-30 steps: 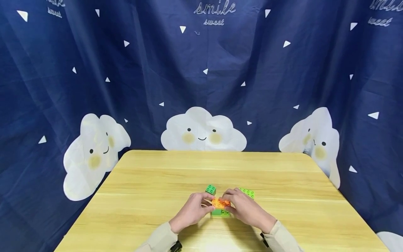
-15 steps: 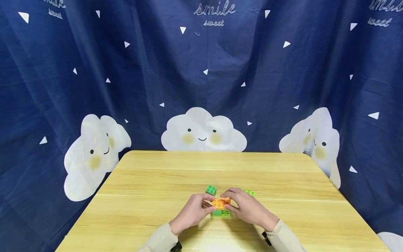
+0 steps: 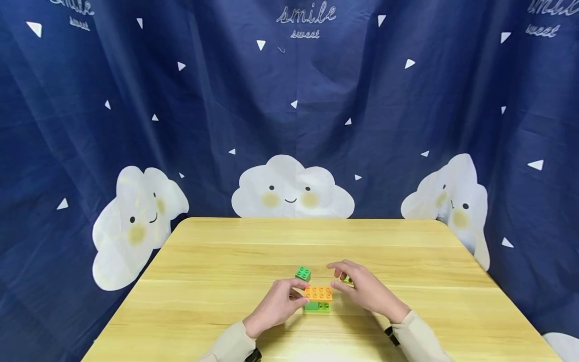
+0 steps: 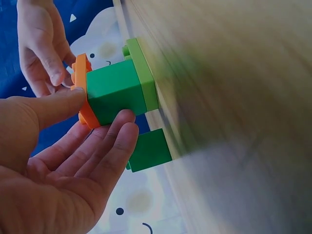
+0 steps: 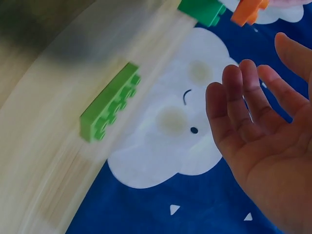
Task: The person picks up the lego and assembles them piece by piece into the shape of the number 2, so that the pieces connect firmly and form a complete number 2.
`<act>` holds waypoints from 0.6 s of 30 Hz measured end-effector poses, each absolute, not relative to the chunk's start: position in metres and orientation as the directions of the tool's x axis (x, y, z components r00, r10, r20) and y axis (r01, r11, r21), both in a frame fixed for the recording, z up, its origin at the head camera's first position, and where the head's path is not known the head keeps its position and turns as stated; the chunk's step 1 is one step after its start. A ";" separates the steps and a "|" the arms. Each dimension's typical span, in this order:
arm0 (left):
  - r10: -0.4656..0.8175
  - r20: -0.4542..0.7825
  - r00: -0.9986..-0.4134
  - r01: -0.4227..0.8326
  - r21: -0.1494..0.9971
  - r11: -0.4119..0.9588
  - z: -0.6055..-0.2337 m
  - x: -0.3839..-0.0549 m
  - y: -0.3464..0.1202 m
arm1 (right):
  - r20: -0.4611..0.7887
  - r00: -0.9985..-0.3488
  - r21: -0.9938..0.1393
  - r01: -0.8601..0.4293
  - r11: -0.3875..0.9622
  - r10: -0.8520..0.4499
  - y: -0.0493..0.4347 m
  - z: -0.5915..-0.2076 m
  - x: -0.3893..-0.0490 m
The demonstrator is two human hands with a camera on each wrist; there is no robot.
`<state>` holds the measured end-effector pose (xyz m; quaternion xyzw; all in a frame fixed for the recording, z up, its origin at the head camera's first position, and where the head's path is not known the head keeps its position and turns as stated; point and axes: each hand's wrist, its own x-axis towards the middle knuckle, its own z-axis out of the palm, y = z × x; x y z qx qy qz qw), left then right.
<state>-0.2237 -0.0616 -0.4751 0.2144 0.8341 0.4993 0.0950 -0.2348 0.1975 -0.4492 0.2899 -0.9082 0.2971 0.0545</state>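
"So, where is the orange brick (image 3: 318,293)?"

"Up on the little stack, in front of the person, near the front of the counter (image 3: 226,251). It lies flat, eight studs facing up, touching the top of a green block (image 4: 117,87). That block stands at the left end of a lime base (image 4: 146,80), so the orange piece reaches out over the base's right part."

"And who has hold of it?"

"The left hand (image 3: 275,307). It pinches the orange brick at its left end, thumb on one side, fingers on the other; in the left wrist view two fingertips also lie along the green block."

"What about the right hand (image 3: 371,290)?"

"Released, fingers loosely bent and holding nothing. It hovers near the right end of the orange brick, partly covering a lime brick (image 5: 109,102) in the head view. The right wrist view shows that one whole, lying on the counter with a row of studs."

"Anything else lying about?"

"A second green block (image 3: 303,273) with four studs, behind the stack and to its left, apart from it. Beyond hangs a dark blue cloth (image 3: 271,100) with smiling white clouds (image 3: 289,193) and small triangles."
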 end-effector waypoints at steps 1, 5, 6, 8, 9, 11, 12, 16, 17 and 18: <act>0.451 0.056 -0.891 0.264 0.872 0.412 -0.475 -0.224 -0.061 | 0.274 -0.827 -0.505 -0.558 0.659 -0.490 0.200 -0.450 -0.236; 0.446 0.058 -0.893 0.265 0.870 0.416 -0.476 -0.223 -0.060 | 0.293 -0.825 -0.486 -0.564 0.667 -0.484 0.211 -0.453 -0.242; 0.445 0.058 -0.894 0.264 0.869 0.417 -0.476 -0.223 -0.060 | 0.298 -0.825 -0.483 -0.565 0.669 -0.481 0.214 -0.453 -0.243; 0.444 0.060 -0.894 0.265 0.870 0.416 -0.477 -0.223 -0.060 | 0.306 -0.827 -0.476 -0.562 0.677 -0.472 0.220 -0.455 -0.246; 0.443 0.060 -0.894 0.265 0.870 0.416 -0.477 -0.223 -0.060 | 0.310 -0.827 -0.474 -0.562 0.678 -0.469 0.222 -0.455 -0.247; 0.442 0.063 -0.895 0.265 0.871 0.413 -0.478 -0.223 -0.060 | 0.315 -0.829 -0.470 -0.559 0.683 -0.462 0.228 -0.457 -0.250; 0.442 0.064 -0.895 0.265 0.872 0.411 -0.478 -0.223 -0.060 | 0.318 -0.830 -0.468 -0.557 0.686 -0.458 0.231 -0.457 -0.251; 0.441 0.068 -0.895 0.267 0.874 0.406 -0.478 -0.223 -0.060 | 0.316 -0.834 -0.468 -0.551 0.691 -0.452 0.243 -0.460 -0.255; 0.442 0.069 -0.895 0.267 0.875 0.405 -0.478 -0.223 -0.061 | 0.312 -0.835 -0.467 -0.550 0.693 -0.452 0.245 -0.460 -0.256; 0.442 0.069 -0.894 0.267 0.875 0.404 -0.478 -0.223 -0.061 | 0.307 -0.838 -0.468 -0.546 0.695 -0.452 0.248 -0.461 -0.257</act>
